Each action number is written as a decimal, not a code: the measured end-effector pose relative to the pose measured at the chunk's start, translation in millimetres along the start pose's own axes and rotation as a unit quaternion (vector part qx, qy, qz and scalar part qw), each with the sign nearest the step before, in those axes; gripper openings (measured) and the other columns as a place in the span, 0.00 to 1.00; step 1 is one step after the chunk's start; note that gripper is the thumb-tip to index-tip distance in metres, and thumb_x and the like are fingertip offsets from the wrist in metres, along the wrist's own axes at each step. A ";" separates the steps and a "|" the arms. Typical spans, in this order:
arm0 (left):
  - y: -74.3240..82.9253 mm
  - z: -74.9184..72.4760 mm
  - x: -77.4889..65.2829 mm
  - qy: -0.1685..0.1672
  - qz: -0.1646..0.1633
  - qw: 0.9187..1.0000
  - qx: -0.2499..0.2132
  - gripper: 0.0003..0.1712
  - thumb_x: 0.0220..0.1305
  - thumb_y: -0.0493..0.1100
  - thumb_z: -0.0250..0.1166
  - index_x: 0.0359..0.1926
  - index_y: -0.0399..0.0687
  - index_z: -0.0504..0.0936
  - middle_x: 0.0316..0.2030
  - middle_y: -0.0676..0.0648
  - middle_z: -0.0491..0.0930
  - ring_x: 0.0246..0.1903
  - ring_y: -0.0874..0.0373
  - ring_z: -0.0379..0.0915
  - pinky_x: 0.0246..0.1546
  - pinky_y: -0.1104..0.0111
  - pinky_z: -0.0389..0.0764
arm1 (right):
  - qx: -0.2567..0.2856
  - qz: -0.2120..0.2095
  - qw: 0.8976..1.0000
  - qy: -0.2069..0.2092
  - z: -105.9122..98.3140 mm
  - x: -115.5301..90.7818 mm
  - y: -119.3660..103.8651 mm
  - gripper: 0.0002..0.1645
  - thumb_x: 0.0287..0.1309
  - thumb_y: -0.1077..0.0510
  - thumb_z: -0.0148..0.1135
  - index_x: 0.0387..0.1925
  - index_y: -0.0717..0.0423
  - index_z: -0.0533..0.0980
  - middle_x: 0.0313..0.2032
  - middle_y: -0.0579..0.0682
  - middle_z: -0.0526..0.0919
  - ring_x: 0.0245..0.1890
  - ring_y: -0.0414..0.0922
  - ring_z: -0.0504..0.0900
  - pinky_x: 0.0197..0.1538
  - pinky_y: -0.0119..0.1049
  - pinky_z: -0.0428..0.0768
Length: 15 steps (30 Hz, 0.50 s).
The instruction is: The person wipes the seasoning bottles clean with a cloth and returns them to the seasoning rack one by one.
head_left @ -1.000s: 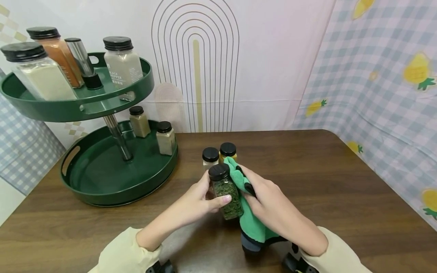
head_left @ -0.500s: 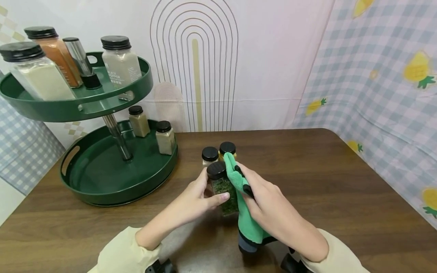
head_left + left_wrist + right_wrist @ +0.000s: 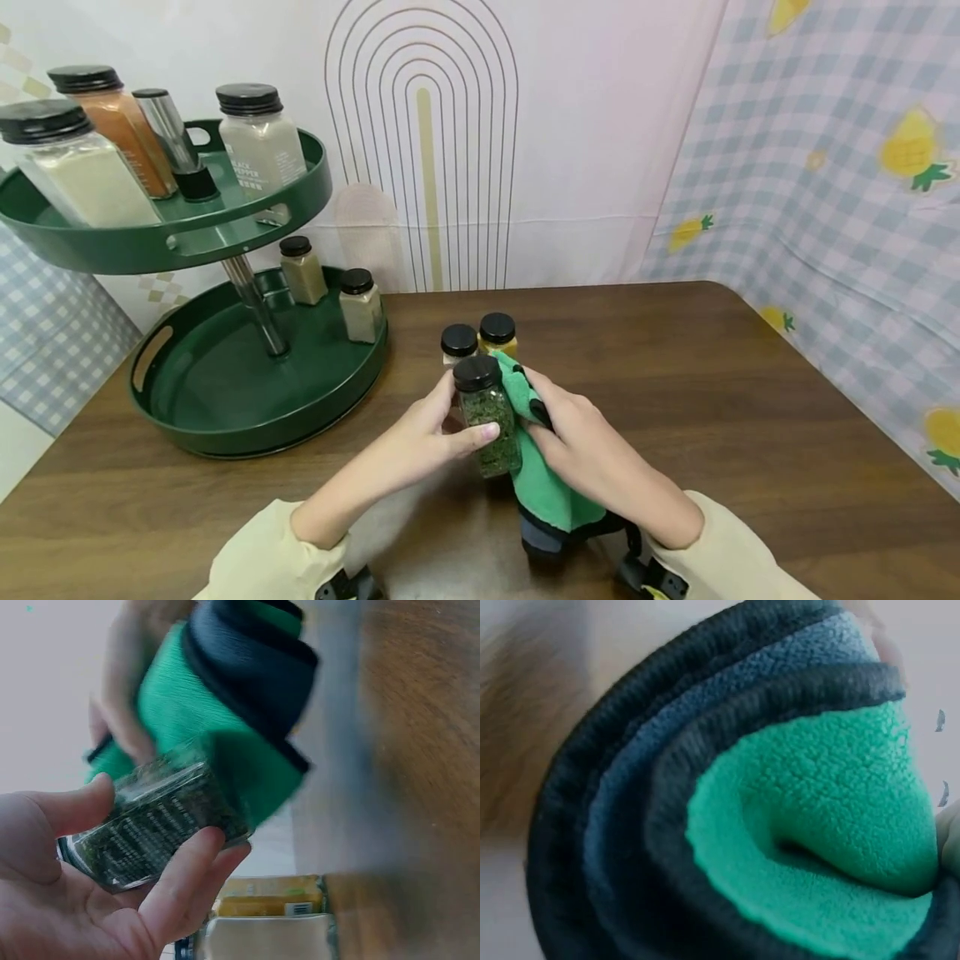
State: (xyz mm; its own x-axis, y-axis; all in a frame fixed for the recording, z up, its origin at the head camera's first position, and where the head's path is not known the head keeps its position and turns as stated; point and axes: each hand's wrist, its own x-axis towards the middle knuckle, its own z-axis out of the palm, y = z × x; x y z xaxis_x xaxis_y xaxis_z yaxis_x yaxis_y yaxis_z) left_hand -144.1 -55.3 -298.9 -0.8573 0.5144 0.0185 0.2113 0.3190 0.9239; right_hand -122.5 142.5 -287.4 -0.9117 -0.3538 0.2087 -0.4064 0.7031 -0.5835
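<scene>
From here, head view: left hand (image 3: 432, 437) has fingers clamped round the herb jar (image 3: 487, 429), up over the bench (image 3: 675, 375), well in from its back edge — right hand (image 3: 581, 437) fingers grip green cloth (image 3: 551, 487) against it. Just behind: pale jar (image 3: 459, 341), yellow jar (image 3: 497, 328); two-tier tray (image 3: 258, 442) by left edge. Left wrist: jar tilted, cloth touching. Right wrist: folded cloth — fingers mostly hidden.

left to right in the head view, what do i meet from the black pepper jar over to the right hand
Black pepper jar → rear small spice jar → front small spice jar → left hand → green herb jar → green cloth → right hand.
</scene>
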 end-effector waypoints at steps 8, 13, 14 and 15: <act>0.6 3.3 1.1 0.008 -0.001 1.000 -0.029 0.32 0.63 0.44 0.61 0.64 0.43 0.60 0.51 0.35 0.68 0.42 0.51 0.77 0.36 0.65 0.81 | 0.015 -0.023 0.999 0.038 -17.1 -6.8 -9.3 0.34 0.63 0.63 0.53 0.68 0.48 0.57 0.62 0.51 0.70 0.57 0.47 0.74 0.52 0.47 0.76; 3.3 0.9 1.6 0.021 0.005 0.996 -0.083 0.35 0.64 0.41 0.59 0.68 0.41 0.55 0.55 0.32 0.65 0.44 0.48 0.77 0.38 0.58 0.81 | 0.012 -0.035 0.998 0.050 -22.0 -5.6 -6.6 0.33 0.62 0.64 0.54 0.67 0.51 0.59 0.58 0.52 0.73 0.53 0.46 0.77 0.48 0.44 0.77; 3.4 0.2 1.6 0.018 0.003 0.995 -0.094 0.36 0.65 0.41 0.58 0.69 0.41 0.53 0.56 0.32 0.65 0.44 0.48 0.77 0.40 0.56 0.81 | 0.011 -0.033 0.998 0.049 -22.3 -5.0 -5.9 0.32 0.62 0.63 0.54 0.67 0.51 0.59 0.58 0.52 0.74 0.53 0.46 0.77 0.48 0.44 0.77; 3.3 -0.2 1.5 0.018 -0.001 0.994 -0.104 0.36 0.66 0.41 0.58 0.69 0.40 0.51 0.59 0.31 0.64 0.45 0.47 0.76 0.41 0.56 0.80 | 0.011 -0.031 0.998 0.047 -22.4 -4.3 -5.1 0.32 0.62 0.63 0.54 0.67 0.51 0.59 0.58 0.52 0.74 0.53 0.46 0.76 0.48 0.44 0.77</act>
State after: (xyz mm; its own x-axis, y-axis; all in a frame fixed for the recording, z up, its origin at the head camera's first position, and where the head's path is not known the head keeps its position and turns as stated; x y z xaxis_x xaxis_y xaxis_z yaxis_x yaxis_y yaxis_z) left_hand -144.8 -53.7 -295.8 -0.8744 0.4845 0.0264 0.1107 0.1463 0.9830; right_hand -117.9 154.3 -267.7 -0.8872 -0.3357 0.3164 -0.4610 0.6683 -0.5838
